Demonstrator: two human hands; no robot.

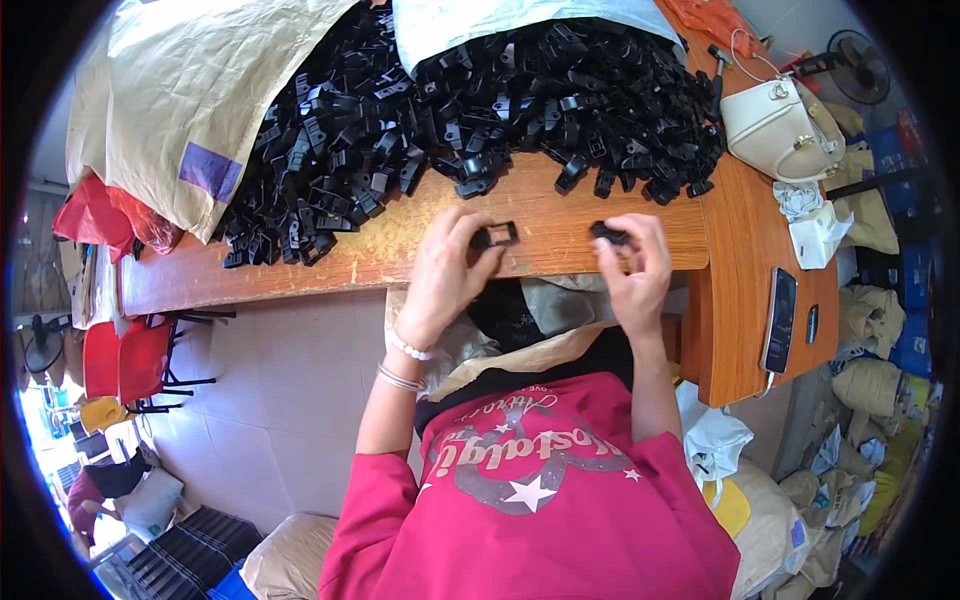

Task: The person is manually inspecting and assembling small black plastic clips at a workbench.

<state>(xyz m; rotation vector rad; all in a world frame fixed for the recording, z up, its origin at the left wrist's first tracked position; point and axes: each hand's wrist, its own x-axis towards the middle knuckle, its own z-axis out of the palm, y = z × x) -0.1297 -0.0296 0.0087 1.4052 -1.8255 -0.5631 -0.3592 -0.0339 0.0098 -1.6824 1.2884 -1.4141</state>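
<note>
My left hand [450,262] is closed on a black plastic part with a rectangular frame [502,235], held by thumb and fingers just over the table's front edge. To its right, my right hand [637,262] pinches a smaller black plastic piece [609,233] between thumb and fingertips. The two pieces are apart. Beyond my hands, a large heap of black plastic parts [345,140] spreads across the wooden table [560,205]. Below the edge, between my forearms, an open sack [560,305] sits in my lap; dark contents show in it.
A tan paper sack [205,90] and a white sack [520,20] lie over the heap. At right are a cream handbag [780,125], a tissue pack [820,235] and a phone on a cable [779,320]. A red chair [120,360] stands at left; filled sacks crowd the right floor.
</note>
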